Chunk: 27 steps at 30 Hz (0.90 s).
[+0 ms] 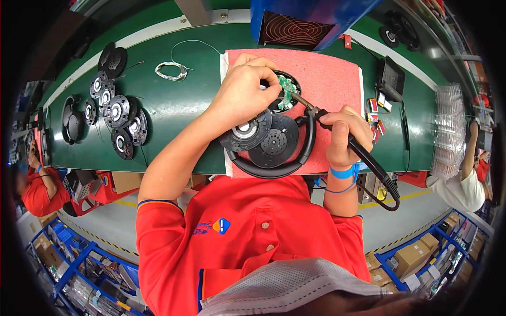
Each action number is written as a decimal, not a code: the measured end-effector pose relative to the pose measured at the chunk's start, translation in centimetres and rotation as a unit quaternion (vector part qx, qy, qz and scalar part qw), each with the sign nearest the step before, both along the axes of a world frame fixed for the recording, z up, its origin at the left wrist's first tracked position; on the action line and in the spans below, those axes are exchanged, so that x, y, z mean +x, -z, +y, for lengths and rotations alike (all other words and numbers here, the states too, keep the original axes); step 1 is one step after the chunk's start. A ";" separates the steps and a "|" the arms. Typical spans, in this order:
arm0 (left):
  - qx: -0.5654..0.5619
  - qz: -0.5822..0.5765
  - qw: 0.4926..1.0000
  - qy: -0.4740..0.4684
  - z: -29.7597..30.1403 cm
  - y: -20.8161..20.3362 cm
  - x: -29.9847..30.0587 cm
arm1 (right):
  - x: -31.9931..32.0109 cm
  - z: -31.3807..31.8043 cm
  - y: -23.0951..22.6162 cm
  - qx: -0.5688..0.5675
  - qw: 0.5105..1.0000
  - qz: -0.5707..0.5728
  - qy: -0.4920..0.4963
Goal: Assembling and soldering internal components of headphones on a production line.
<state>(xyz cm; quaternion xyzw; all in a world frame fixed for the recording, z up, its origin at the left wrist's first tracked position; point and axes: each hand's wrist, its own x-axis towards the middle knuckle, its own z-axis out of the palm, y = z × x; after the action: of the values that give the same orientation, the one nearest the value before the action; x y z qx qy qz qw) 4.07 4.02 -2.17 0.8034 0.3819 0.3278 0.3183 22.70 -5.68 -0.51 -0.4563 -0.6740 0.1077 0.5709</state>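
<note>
Reaches up and across with the left forearm to a left grip (249, 81) pinched closed, on what too small to make out. Holds one soldering iron (369, 159), aimed up-left along a diagonal axis, in a right grip (348, 136) curled firmly around it, with the tip at one green circuit board (286, 88) in a black ear cup (287, 109) over the pink mat (332, 68).

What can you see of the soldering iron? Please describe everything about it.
The soldering iron has a black, plastic-looking handle, metallic shaft and black cord curving from its rear. The right grip holds it slanted, partly over the pink mat, its tip pointing forward-left at the green circuit board; whether they touch is unclear.
</note>
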 end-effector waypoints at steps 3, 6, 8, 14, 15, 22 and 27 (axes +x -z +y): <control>-0.004 0.002 1.000 0.001 -0.1 -0.1 0.0 | -0.1 0.1 0.1 0.000 1.000 -0.004 0.000; -0.005 0.001 1.000 0.001 -0.1 -0.1 -0.1 | -0.1 0.2 0.2 0.005 1.000 -0.009 -0.004; 0.003 -0.002 1.000 0.001 -0.1 0.0 -0.1 | -0.2 0.2 0.2 0.008 1.000 -0.008 -0.005; 0.010 -0.002 1.000 0.004 -0.1 0.0 -0.1 | -0.2 0.1 0.2 -0.001 1.000 -0.008 -0.003; 0.000 0.001 1.000 0.005 0.0 0.0 -0.1 | -0.2 0.2 0.2 -0.001 1.000 -0.008 -0.003; -0.022 0.008 1.000 0.008 0.0 0.0 -0.2 | -0.3 0.4 0.1 -0.007 1.000 -0.020 -0.006; -0.012 -0.004 1.000 0.005 0.0 0.1 -0.2 | -0.4 0.4 0.1 -0.005 1.000 -0.016 -0.006</control>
<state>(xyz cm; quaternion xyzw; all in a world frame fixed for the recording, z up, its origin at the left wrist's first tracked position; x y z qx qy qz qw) 3.84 4.02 -2.24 0.7997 0.3807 0.3250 0.3315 22.33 -5.26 -0.61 -0.4566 -0.6853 0.1070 0.5572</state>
